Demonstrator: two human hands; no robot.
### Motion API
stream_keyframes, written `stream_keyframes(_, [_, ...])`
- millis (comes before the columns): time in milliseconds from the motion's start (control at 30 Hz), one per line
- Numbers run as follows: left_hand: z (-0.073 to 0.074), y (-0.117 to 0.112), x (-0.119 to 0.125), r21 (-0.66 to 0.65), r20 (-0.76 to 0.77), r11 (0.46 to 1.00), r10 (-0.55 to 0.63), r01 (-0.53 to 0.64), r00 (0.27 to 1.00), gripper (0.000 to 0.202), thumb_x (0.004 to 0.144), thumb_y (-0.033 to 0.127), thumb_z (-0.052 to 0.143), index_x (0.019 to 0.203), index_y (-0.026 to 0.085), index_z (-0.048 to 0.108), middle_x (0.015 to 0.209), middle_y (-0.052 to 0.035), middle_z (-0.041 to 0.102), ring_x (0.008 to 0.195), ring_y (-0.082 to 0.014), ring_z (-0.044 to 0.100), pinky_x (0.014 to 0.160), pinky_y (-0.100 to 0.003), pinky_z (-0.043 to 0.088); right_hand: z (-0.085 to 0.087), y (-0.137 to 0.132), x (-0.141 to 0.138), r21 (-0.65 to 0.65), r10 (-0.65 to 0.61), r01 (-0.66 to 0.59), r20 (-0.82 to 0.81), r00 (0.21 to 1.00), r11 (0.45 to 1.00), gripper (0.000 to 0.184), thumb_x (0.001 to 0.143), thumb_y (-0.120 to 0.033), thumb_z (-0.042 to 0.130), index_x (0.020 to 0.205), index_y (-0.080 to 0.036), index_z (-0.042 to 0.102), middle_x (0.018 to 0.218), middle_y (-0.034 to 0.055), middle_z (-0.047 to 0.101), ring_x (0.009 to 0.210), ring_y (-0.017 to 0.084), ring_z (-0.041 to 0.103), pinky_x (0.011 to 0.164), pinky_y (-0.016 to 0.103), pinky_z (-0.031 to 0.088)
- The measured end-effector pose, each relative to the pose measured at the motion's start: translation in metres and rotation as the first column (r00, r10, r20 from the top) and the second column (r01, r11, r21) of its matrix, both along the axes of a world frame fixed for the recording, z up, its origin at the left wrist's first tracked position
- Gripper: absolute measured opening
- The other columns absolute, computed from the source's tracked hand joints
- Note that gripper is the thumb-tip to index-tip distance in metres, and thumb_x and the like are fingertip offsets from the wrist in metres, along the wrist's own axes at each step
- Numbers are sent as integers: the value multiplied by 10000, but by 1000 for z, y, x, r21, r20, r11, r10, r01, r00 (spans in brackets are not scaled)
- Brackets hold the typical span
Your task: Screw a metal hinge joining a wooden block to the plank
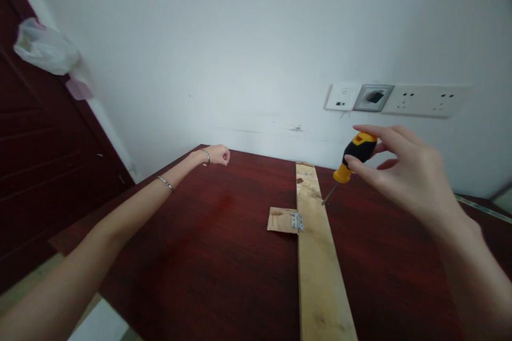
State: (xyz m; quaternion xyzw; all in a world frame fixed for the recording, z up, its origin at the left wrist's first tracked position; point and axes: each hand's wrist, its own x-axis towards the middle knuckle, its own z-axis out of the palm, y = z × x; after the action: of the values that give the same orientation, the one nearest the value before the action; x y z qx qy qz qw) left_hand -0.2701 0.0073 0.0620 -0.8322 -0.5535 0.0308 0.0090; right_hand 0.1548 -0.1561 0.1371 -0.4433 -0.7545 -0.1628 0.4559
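Note:
A yellow and black screwdriver (355,155) is held by its handle between the thumb and fingers of my right hand (408,170). Its shaft slants down to the left, and the tip is by the right edge of a long wooden board (320,266); whether it touches cannot be made out. On the board's left side a small metal hinge (297,220) joins it to a short wood piece (280,220). My left hand (219,155) is closed over the table's far left part, away from the board. Anything inside its fingers is hidden.
The dark red table (224,256) meets a white wall (240,53) at the back. Wall sockets (424,100) sit behind my right hand. A dark red door (48,149) stands at left, with a white plastic bag (46,48) hanging high on it.

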Motion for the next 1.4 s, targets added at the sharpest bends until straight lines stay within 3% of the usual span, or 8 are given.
stream_keyframes(100, [-8, 7, -35, -31, -78, 994, 104, -107, 991, 110, 626, 209, 637, 702, 178, 710, 707, -19, 684, 649, -140, 595, 615, -204, 422, -1, 1, 2, 15, 8, -8, -7, 1000, 1000, 474, 751, -354, 617, 1188, -171, 630, 932, 67, 618, 686, 154, 593, 533, 275, 552])
stream_keyframes(233, [-21, 8, -52, -89, -156, 980, 160, -176, 975, 89, 590, 198, 649, 660, 180, 700, 694, -27, 685, 650, -153, 600, 615, -213, 436, -2, 4, 3, 13, 9, -9, -9, 1000, 1000, 483, 745, -370, 616, 1195, -194, 625, 956, 65, 622, 689, 161, 598, 549, 295, 567])
stream_keyframes(533, [-29, -6, -46, -161, -221, 951, 226, -264, 949, 117, 595, 156, 634, 694, 136, 693, 746, -86, 698, 624, -171, 605, 606, -246, 469, -1, 2, 2, -15, 0, 0, 1, 1000, 1000, 463, 746, -335, 635, 1185, -185, 628, 995, 87, 635, 693, 168, 611, 552, 298, 557])
stream_keyframes(900, [-37, -9, -34, -188, -199, 945, 231, -268, 952, 136, 609, 140, 609, 724, 123, 681, 731, -74, 687, 623, -157, 583, 594, -230, 458, -1, 3, 0, -22, 15, -14, 18, 1000, 1000, 460, 752, -317, 651, 1187, -169, 628, 970, 76, 628, 691, 149, 599, 545, 261, 555])
stream_keyframes(1167, [-20, -11, -29, -189, -124, 959, 192, -213, 974, 113, 623, 179, 634, 714, 131, 682, 692, -49, 678, 629, -149, 587, 596, -219, 440, -2, 4, -1, -65, 61, -64, -44, 997, 996, 447, 742, -334, 655, 1169, -201, 635, 974, 71, 632, 709, 157, 602, 535, 271, 563])
stream_keyframes(1267, [-12, -6, -11, -160, -45, 978, 129, -134, 991, 216, 658, 214, 641, 846, 123, 699, 838, -69, 701, 711, -161, 609, 640, -223, 447, -5, 7, -3, -97, 125, -135, -100, 987, 986, 484, 734, -364, 674, 1197, -235, 613, 1021, 65, 644, 750, 168, 612, 519, 270, 550])
stream_keyframes(1400, [3, 2, 32, -139, 59, 990, -14, 22, 998, 352, 721, 267, 635, 1045, 133, 671, 1003, -73, 695, 841, -160, 618, 733, -214, 454, -8, 8, -6, -171, 185, -229, -242, 952, 958, 616, 703, -365, 717, 1283, -262, 538, 1059, 65, 655, 774, 182, 637, 522, 282, 541])
